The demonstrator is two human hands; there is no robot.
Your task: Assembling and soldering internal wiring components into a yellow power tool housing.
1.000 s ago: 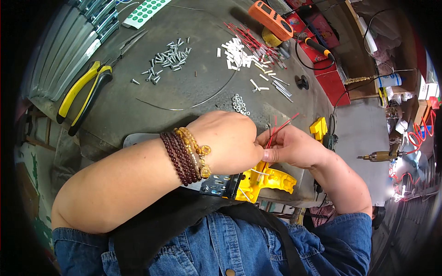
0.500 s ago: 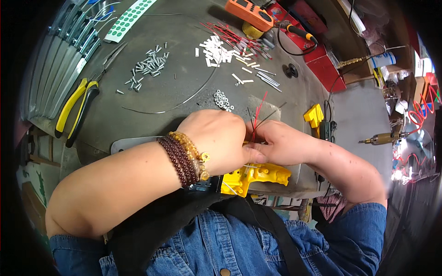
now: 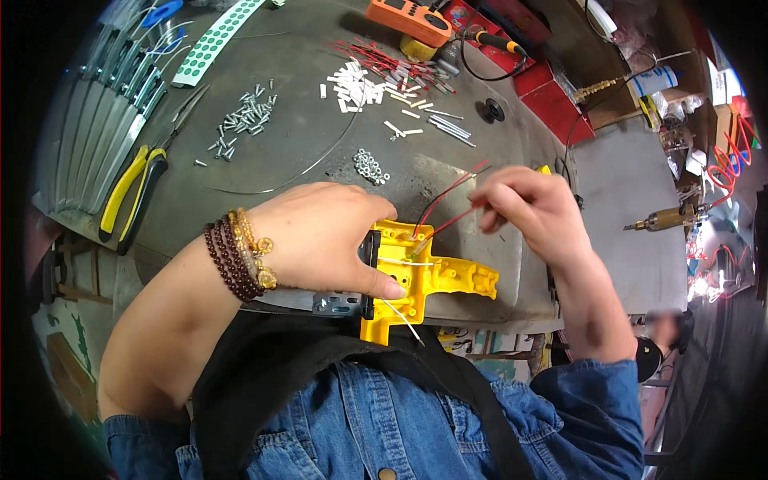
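Observation:
A yellow plastic tool housing (image 3: 460,277), its hollow inside facing up, lies at the table's near edge. My left hand (image 3: 324,236) grips its left side, thumb across the inner face and fingers over the far edge. Under that hand a dark-edged metal part with holes (image 3: 336,304) adjoins the housing. My right hand (image 3: 532,210), slightly blurred, is raised to the right with fingers pinched on a red wire (image 3: 453,221) that runs up from the housing. Beside it, a black wire (image 3: 438,197) rises from the housing's top. A white wire (image 3: 405,322) sticks out below.
Yellow-and-black pliers (image 3: 126,194) and several long blades (image 3: 96,128) lie at the left. Further in are screws (image 3: 250,116), nuts (image 3: 370,166), white sleeves (image 3: 352,84) and red wires (image 3: 372,56). An orange meter (image 3: 410,22), a soldering iron (image 3: 502,42) and a red box (image 3: 554,96) stand at the far right.
My hands have drawn apart, uncovering the inside of the housing. The right hand has moved right and slightly up with the red wire; the left has shifted left onto the housing's side.

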